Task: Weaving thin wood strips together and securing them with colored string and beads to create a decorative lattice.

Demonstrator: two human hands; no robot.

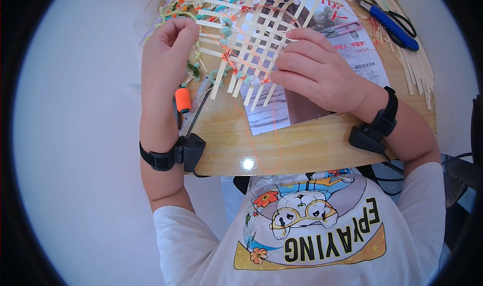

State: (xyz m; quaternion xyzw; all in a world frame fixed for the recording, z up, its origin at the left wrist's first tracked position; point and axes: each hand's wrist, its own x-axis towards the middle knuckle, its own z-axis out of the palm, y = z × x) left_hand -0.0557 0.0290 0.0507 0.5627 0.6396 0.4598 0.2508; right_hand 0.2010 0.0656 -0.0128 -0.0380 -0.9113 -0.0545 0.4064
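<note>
A woven lattice of pale flat strips [261, 43] lies tilted over a magazine, with orange thread and tufts of teal, white and orange yarn tied along its edges. My right hand [314, 67] is closed on the lattice's right edge, thumb and forefinger pinching the strips. At the left, my left hand [171, 47] is closed in a pinch beside the strip ends; what sits between its fingertips is too small to make out. A loose loop of orange thread [278, 135] hangs from the lattice down across the table.
An orange thread spool [183, 101] and a clear ruler [195, 110] lie below my left hand. Colourful yarn pieces crowd the far left. The magazine [314, 111] covers the table's middle. Blue-handled cutters [395, 28] and a bundle of loose strips [416, 72] lie at right.
</note>
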